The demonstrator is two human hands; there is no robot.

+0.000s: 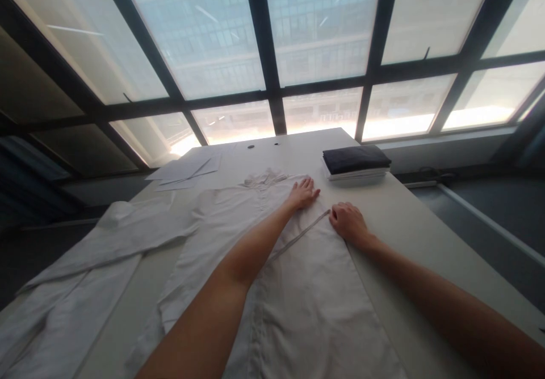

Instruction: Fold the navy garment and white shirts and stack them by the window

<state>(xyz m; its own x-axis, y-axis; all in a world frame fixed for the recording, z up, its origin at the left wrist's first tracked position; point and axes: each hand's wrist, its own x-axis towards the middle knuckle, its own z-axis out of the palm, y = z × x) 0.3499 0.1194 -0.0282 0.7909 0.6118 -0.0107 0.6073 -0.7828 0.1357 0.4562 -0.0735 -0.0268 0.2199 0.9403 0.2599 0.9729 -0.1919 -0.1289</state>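
Note:
A white shirt [306, 288] lies spread flat on the pale table [409, 220], collar toward the window. My left hand [303, 192] rests flat and open on the shirt's shoulder near the collar. My right hand [348, 221] is closed, pinching the shirt's folded right edge where a seam runs diagonally. One sleeve [140, 225] stretches out to the left across the table.
A second white garment [55, 311] lies at the table's left front. A stack of folded clothes, dark on top [355, 160], sits at the back right. Sheets of paper [187, 170] lie at the back left. Two small dark objects [251, 146] sit near the window edge.

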